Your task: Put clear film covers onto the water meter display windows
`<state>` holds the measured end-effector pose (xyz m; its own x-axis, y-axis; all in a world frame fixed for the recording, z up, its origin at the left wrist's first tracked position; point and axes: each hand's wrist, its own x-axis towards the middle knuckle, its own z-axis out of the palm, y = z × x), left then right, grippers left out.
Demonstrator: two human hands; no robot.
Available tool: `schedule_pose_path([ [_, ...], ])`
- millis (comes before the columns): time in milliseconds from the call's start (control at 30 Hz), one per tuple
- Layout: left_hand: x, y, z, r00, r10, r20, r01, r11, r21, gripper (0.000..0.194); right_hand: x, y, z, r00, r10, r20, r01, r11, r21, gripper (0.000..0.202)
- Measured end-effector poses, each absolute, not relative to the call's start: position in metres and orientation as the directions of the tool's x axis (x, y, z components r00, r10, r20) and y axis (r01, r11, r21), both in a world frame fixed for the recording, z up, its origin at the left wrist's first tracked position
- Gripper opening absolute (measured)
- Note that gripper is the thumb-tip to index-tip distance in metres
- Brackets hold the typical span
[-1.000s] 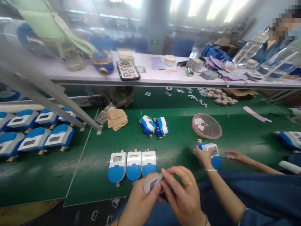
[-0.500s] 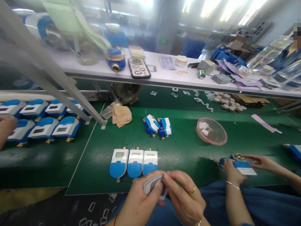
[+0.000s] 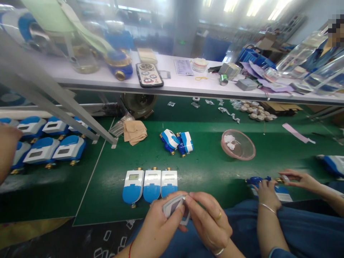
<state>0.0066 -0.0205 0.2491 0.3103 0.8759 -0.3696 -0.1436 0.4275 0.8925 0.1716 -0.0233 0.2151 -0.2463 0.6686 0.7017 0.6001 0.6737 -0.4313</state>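
Observation:
Low in front of the bench edge, my left hand point(image 3: 162, 224) is closed round a small stack of flat rectangular pieces point(image 3: 172, 206) with white edges and greyish middles. The fingertips of my right hand point(image 3: 209, 222) pinch at the stack's upper right corner; a pale framed edge shows below them. Just beyond my hands, three white-and-blue water meters point(image 3: 152, 184) lie side by side, displays up. My fingers partly cover the lower end of the rightmost one. Behind these, two more meters point(image 3: 177, 142) lie tilted against each other.
A folded tan cloth point(image 3: 135, 132) and a pink bowl point(image 3: 238, 145) with white bits stand on the green bench point(image 3: 107, 193). Several meters point(image 3: 68, 148) line the left. At right, a co-worker's hands point(image 3: 268, 193) handle a meter. A shelf point(image 3: 172, 84) crosses above; white frames point(image 3: 107, 235) litter the floor.
The view has shifted slightly, so the bench things appear farther left. My hands keep nearly the same grip. The co-worker at right has turned the meter and holds a small pale piece at its brass end.

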Motion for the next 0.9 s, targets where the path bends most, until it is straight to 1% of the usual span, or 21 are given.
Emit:
schedule_pose_path([
  [67,0.007,-0.018,0.248,0.304,0.876,-0.374,-0.130,0.427,0.895,0.034,0.169,-0.018,0.221,-0.269,0.667,0.695,0.591,0.684,-0.428,0.029],
  [133,0.007,-0.015,0.246,0.283,0.873,-0.398,-0.164,0.453,0.876,0.028,0.166,-0.014,0.226,-0.303,0.671,0.677,0.578,0.694,-0.429,0.024],
  [233,0.005,-0.013,0.242,0.211,0.865,-0.456,-0.367,0.502,0.783,0.017,0.160,-0.017,0.227,-0.336,0.696,0.634,0.560,0.689,-0.460,0.021],
  [333,0.001,-0.016,0.234,0.171,0.868,-0.467,-0.570,0.474,0.671,0.029,0.151,-0.027,0.220,-0.310,0.760,0.572,0.555,0.633,-0.540,0.018],
  [367,-0.001,-0.018,0.231,0.165,0.876,-0.454,-0.597,0.455,0.660,0.032,0.148,-0.030,0.217,-0.298,0.780,0.551,0.548,0.612,-0.570,0.018],
  [433,-0.003,-0.024,0.224,0.146,0.898,-0.415,-0.604,0.413,0.681,0.034,0.143,-0.035,0.212,-0.283,0.811,0.512,0.523,0.578,-0.626,0.019],
  [533,-0.003,-0.031,0.214,0.146,0.927,-0.346,-0.555,0.366,0.747,0.032,0.139,-0.040,0.206,-0.270,0.843,0.465,0.465,0.537,-0.703,0.025],
  [600,-0.001,-0.035,0.207,0.132,0.948,-0.290,-0.470,0.318,0.824,0.027,0.138,-0.044,0.202,-0.250,0.880,0.404,0.393,0.474,-0.788,0.027],
  [700,0.004,-0.041,0.195,0.044,0.979,-0.201,-0.307,0.205,0.929,0.019,0.137,-0.052,0.192,-0.193,0.944,0.267,0.248,0.310,-0.918,0.020],
  [767,0.008,-0.045,0.185,-0.028,0.988,-0.150,-0.242,0.139,0.960,0.019,0.136,-0.058,0.184,-0.150,0.977,0.152,0.160,0.176,-0.971,0.008],
  [800,0.009,-0.047,0.179,-0.060,0.991,-0.120,-0.213,0.105,0.971,0.020,0.136,-0.060,0.179,-0.125,0.989,0.080,0.118,0.095,-0.989,0.009],
  [867,0.009,-0.050,0.167,-0.110,0.994,-0.019,-0.125,0.005,0.992,0.025,0.138,-0.063,0.171,-0.061,0.991,-0.115,0.016,-0.115,-0.993,0.029],
  [900,0.008,-0.051,0.162,-0.118,0.992,0.045,-0.073,-0.054,0.996,0.028,0.139,-0.064,0.168,-0.024,0.974,-0.225,-0.043,-0.226,-0.973,0.038],
])
